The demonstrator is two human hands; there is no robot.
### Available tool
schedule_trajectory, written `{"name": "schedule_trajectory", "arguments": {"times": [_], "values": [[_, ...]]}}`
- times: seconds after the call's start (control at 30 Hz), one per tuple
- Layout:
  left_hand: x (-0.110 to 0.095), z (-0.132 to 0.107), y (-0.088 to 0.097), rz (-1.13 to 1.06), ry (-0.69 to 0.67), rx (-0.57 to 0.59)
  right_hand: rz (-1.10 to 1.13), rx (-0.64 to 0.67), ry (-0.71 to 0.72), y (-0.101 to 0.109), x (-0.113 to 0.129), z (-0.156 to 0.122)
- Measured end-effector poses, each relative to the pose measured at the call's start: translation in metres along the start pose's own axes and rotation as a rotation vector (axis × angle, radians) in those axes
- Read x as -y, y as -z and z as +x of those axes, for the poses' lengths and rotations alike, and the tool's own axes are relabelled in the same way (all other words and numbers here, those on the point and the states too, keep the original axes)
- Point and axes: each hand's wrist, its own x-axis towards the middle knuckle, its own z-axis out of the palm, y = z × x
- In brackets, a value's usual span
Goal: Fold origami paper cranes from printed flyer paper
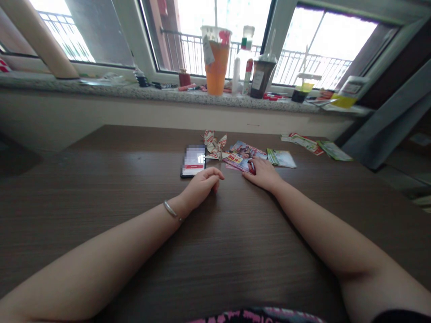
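Observation:
My left hand (204, 183) rests on its side on the table, its fingers loosely bent and nothing visible in them. It lies just in front of a phone (193, 162) with a lit, partly blurred screen. My right hand (264, 174) lies on the near right corner of a colourful printed leaflet (240, 154), thumb apart from the fingers. Beside the leaflet, several folded paper cranes (215, 144) with red stripes sit in a cluster behind the phone. To the right of the leaflet is a green and white packet (282, 158), close to my right fingers.
More paper strips (306, 143) and a green and white slip (334, 150) lie at the far right of the dark wooden table (141, 215). Along the windowsill (161, 93) stand a tall orange drink cup (216, 67), a dark cup (262, 76), bottles and small items.

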Motion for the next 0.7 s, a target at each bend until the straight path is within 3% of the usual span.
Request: {"name": "schedule_trajectory", "arguments": {"times": [0.2, 0.7], "values": [[0.001, 0.000, 0.000, 0.014, 0.012, -0.004, -0.008, 0.031, -0.005, 0.001, -0.005, 0.003], [-0.004, 0.000, -0.002, -0.005, 0.002, 0.009, -0.290, 0.052, 0.086, 0.027, 0.027, -0.014]]}}
